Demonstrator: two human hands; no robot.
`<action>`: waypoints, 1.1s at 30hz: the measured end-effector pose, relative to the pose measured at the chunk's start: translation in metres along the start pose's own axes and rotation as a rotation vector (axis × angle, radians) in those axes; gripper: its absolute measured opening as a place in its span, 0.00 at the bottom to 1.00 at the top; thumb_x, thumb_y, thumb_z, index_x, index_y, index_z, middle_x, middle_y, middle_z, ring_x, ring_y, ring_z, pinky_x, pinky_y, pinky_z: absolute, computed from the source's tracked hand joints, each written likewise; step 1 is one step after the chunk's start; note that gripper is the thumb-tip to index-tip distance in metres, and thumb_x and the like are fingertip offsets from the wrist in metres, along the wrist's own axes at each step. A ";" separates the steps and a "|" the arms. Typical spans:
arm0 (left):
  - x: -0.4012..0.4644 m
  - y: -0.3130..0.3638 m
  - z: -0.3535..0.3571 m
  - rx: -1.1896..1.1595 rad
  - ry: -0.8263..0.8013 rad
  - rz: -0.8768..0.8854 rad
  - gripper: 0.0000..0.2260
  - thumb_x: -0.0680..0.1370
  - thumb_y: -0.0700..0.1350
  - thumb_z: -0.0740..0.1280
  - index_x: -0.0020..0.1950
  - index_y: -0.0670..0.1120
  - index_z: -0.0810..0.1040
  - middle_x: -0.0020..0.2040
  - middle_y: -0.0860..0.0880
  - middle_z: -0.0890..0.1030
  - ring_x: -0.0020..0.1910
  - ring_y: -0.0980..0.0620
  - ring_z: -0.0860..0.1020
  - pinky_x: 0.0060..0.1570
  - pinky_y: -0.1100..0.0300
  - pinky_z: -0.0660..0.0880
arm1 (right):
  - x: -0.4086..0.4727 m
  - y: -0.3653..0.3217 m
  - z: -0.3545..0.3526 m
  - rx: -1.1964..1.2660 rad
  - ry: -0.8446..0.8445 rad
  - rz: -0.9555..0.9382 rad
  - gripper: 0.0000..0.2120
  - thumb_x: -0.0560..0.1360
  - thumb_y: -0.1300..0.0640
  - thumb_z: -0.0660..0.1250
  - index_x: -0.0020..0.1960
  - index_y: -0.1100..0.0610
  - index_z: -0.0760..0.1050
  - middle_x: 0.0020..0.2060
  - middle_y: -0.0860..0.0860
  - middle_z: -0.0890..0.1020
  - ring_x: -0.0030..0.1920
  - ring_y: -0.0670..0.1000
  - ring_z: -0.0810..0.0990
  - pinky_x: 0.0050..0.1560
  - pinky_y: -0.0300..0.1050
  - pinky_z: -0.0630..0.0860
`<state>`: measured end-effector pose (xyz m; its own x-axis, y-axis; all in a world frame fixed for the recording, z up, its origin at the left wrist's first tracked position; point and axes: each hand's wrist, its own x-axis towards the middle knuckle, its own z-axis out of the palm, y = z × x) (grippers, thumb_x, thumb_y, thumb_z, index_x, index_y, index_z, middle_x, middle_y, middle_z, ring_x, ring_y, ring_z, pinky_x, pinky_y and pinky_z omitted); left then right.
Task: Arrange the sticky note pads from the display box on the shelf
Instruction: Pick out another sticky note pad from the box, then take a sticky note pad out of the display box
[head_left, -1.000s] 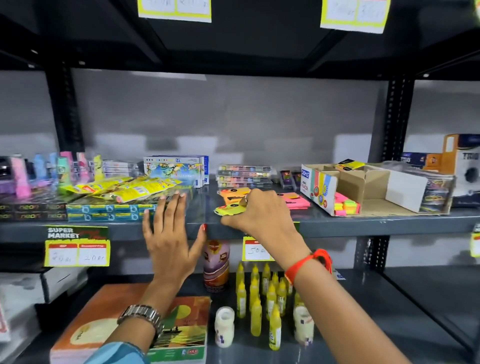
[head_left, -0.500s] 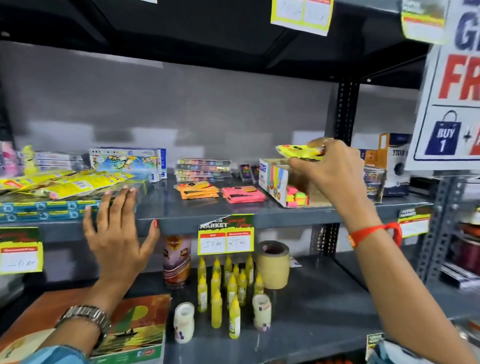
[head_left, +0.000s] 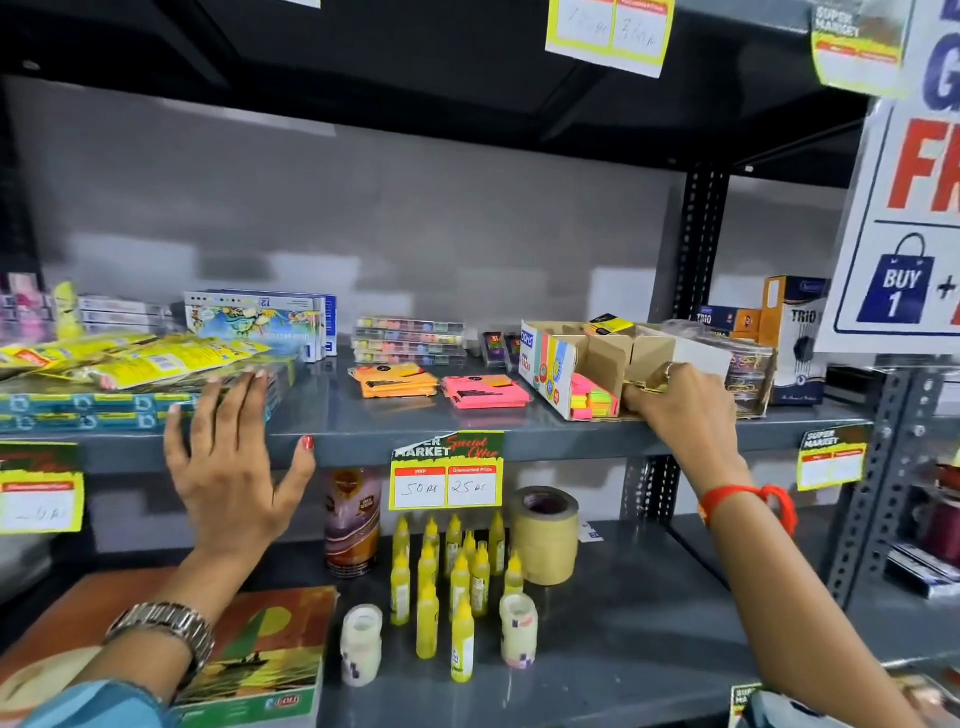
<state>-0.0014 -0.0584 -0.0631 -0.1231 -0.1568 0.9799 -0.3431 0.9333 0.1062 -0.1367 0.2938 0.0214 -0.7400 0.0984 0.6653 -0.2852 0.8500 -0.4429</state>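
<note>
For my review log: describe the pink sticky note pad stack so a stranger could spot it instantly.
Start at the grey metal middle shelf, above the handwritten price tag. The flat pink sticky note pad stack lies between the orange sticky note pad stack and the open cardboard display box. It is the only loose pink stack.

Readable print on the shelving

The price tag (head_left: 448, 478) on the shelf edge (head_left: 571, 441) reads "MARKET", "Special Offer", "50 rs" and "25 rs". The hanging sign (head_left: 904, 208) shows "BUY 1". A dark box (head_left: 797, 343) reads "TRIO", the display box (head_left: 550, 364) "DOMS", and the paint box (head_left: 260, 314) "12".
</note>
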 end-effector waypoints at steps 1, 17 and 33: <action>0.000 0.000 0.000 0.003 0.000 0.002 0.29 0.77 0.58 0.51 0.70 0.40 0.68 0.64 0.39 0.75 0.67 0.41 0.67 0.69 0.44 0.54 | 0.000 0.001 0.003 -0.021 -0.007 -0.015 0.22 0.72 0.45 0.67 0.46 0.66 0.77 0.44 0.66 0.82 0.48 0.67 0.78 0.46 0.56 0.75; 0.000 0.000 0.000 0.012 -0.036 -0.009 0.30 0.76 0.58 0.52 0.69 0.39 0.69 0.65 0.40 0.74 0.67 0.43 0.66 0.69 0.45 0.54 | -0.024 -0.067 -0.001 0.380 0.318 -0.343 0.14 0.76 0.55 0.58 0.53 0.61 0.77 0.48 0.60 0.83 0.50 0.62 0.77 0.52 0.50 0.68; 0.003 -0.003 -0.006 -0.017 -0.127 0.008 0.30 0.78 0.60 0.49 0.69 0.40 0.70 0.67 0.42 0.74 0.69 0.44 0.65 0.69 0.43 0.57 | -0.007 -0.230 0.094 -0.234 -0.633 -0.402 0.37 0.65 0.30 0.64 0.64 0.56 0.70 0.64 0.55 0.75 0.65 0.60 0.71 0.66 0.59 0.63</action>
<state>0.0050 -0.0596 -0.0598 -0.2433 -0.1885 0.9515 -0.3256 0.9399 0.1029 -0.1236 0.0493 0.0623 -0.8336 -0.4938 0.2477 -0.5212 0.8516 -0.0562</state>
